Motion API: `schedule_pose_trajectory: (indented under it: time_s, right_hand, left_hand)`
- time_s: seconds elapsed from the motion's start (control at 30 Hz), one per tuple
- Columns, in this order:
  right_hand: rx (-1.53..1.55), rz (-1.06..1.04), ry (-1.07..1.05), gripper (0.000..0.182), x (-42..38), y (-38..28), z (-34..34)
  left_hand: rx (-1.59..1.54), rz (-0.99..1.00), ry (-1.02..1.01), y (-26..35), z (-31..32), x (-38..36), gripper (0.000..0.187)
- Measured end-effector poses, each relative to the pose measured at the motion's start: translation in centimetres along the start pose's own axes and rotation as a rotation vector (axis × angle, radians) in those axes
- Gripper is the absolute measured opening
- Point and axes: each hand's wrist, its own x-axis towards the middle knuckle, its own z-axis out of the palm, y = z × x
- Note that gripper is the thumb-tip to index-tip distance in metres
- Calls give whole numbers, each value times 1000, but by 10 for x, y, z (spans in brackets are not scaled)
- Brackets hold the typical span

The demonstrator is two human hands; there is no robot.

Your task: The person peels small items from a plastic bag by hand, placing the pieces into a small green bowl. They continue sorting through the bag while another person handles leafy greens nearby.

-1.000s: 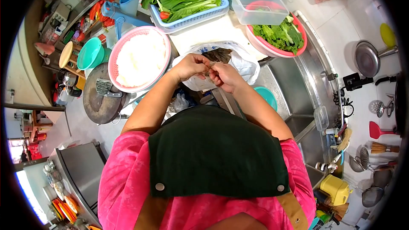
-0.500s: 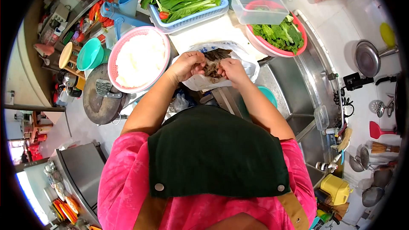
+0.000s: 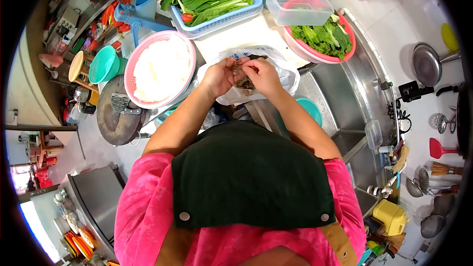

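A white plastic bag (image 3: 285,76) with blue print lies open on the counter. Inside it are greyish-brown pieces that look like raw shrimp (image 3: 245,84). Over the bag's mouth, my left hand (image 3: 220,76) is turned partly palm up, its fingers curled around a small pale shrimp. My right hand (image 3: 263,76) meets it there, thumb and fingertips pinched on the same shrimp. The fingers cover most of this piece, so its shape is hard to see.
Left of the bag stands a pink basket (image 3: 129,76) of white food, beside a round chopping board (image 3: 106,118) with a cleaver (image 3: 125,103). Behind are a blue basket (image 3: 217,28) of leafy greens and a red bowl (image 3: 295,49) of greens. A steel sink (image 3: 335,98) lies right.
Both hands have come together over the left part of the bag. My left hand has turned more palm up, and my right hand has moved left to meet it.
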Motion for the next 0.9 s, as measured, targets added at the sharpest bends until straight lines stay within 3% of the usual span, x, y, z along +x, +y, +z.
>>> schedule_pose_trajectory:
  time_s: [0.23,0.37,0.43,0.57,0.63,0.77,0.83,0.9]
  right_hand:
    - [135,117,-140,13,5,7,9]
    - [181,81,-60,13,6,25,14]
    - [140,128,-73,14,5,17,8]
    - [213,167,-44,13,5,11,2]
    - [374,339,-41,11,6,12,0]
    - [332,325,-30,10,4,8,-2]
    - [190,118,-13,9,2,5,-1]
    - [147,107,-16,9,1,8,0]
  left_hand:
    - [20,-7,-71,-8,-1,4,16]
    - [-44,-18,-146,-5,-2,4,17]
    - [-30,18,36,-3,15,-1,17]
    - [14,60,124,-2,16,-4,21]
    - [181,14,119,-1,14,-4,19]
    - [494,142,117,-9,16,-7,20]
    - [634,164,107,-6,18,-7,21]
    - [696,187,104,-8,15,-3,19]
